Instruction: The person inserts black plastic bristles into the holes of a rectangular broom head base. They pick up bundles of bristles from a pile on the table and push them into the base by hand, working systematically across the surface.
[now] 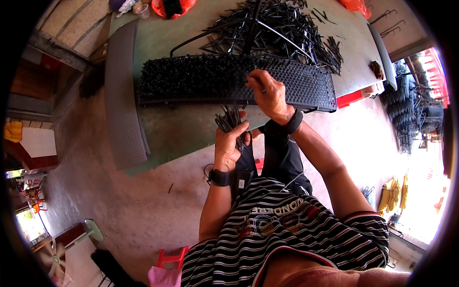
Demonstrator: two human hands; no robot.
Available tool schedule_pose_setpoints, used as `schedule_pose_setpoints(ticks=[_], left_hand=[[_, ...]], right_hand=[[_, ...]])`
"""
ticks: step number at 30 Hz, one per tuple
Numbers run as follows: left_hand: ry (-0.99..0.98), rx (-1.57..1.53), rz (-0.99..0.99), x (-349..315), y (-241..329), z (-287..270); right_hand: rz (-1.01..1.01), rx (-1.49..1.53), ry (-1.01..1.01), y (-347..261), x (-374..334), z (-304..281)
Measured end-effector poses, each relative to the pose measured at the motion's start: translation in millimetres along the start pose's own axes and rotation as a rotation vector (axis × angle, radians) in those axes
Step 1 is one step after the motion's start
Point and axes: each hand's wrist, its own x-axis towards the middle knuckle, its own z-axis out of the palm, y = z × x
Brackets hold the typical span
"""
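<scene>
A long black board [311, 86] full of small holes lies across the table in front of me. Its left and middle part bristles with dense black tufts [186, 76], while bare holes show toward the right end. My left hand [227, 146] is closed around a bundle of thin black strips [228, 119] just below the board's near edge. Above the board, at the border between tufts and bare holes, my right hand [270, 95] is pinched shut. Whatever sits between its fingertips is too small to make out.
Loose black strips [287, 33] are heaped behind the board, beneath a thin metal frame [191, 44]. A grey perforated panel [125, 95] runs along the left side of the green table [177, 134]. A red bag [184, 7] and plastic cup [143, 10] stand far left. A red stool [169, 258] is behind.
</scene>
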Motion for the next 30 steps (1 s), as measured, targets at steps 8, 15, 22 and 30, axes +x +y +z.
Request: schedule_pose_setpoints(ticks=[8,15,22,30], left_hand=[[0.019,-0.088,-0.057,-9.8,8.9,12.0],[-0.08,-0.003,-0.044,-6.2,7.4,15.4],[-0.047,0.034,-0.092,-8.2,5.8,12.1],[0.023,-0.052,-0.095,-3.8,3.7,7.8]], right_hand=[[0.051,-0.177,-0.184,-6.9,6.9,-5.9],[0.683,0.375,-0.545,-1.8,-10.3,-18.2],[0.782,0.446,-0.148,-2.6,-6.2,-26.6],[0.85,0.565,-0.319,-6.2,-8.5,-31.8]])
